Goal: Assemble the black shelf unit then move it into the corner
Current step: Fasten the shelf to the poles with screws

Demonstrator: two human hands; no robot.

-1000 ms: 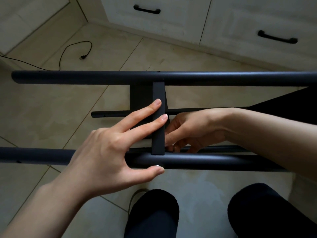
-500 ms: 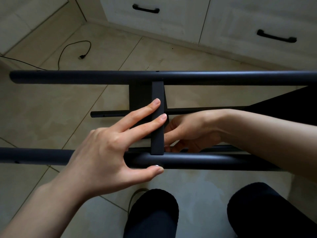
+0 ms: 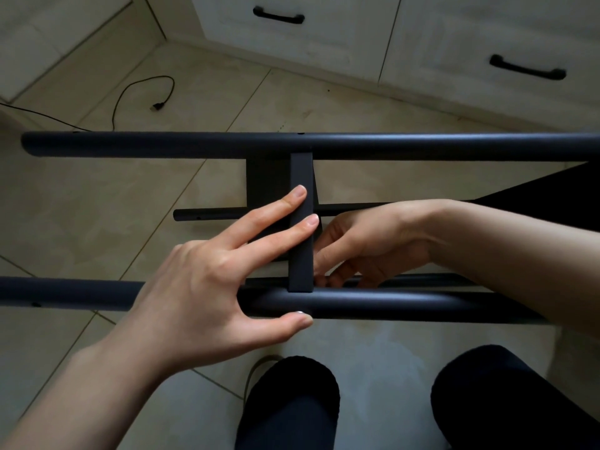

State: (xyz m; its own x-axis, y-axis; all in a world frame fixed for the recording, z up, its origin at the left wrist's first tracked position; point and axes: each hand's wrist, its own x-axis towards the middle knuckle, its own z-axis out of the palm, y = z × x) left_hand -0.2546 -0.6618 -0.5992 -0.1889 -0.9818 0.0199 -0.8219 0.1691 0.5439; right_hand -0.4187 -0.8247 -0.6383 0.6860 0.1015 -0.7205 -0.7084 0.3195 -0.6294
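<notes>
The black shelf unit lies on its side above the floor. Its far tube (image 3: 422,146) and near tube (image 3: 406,305) run left to right. A flat black crossbar (image 3: 301,170) joins them in the middle. My left hand (image 3: 220,280) grips the near tube, thumb under it, with two fingers laid across the crossbar. My right hand (image 3: 367,241) reaches in from the right behind the crossbar, fingers curled at its lower end; what they pinch is hidden. A lower thin tube (image 3: 207,215) shows beneath, and a black shelf panel (image 3: 568,190) at the right.
White cabinet drawers with black handles (image 3: 279,16) line the far wall. A black cable with a plug (image 3: 159,105) lies on the tiled floor at the left. My knees in dark trousers (image 3: 292,404) are below the near tube.
Nothing has clearly moved; both hands hold the same places on the frame, with only a slight shift of the right fingers.
</notes>
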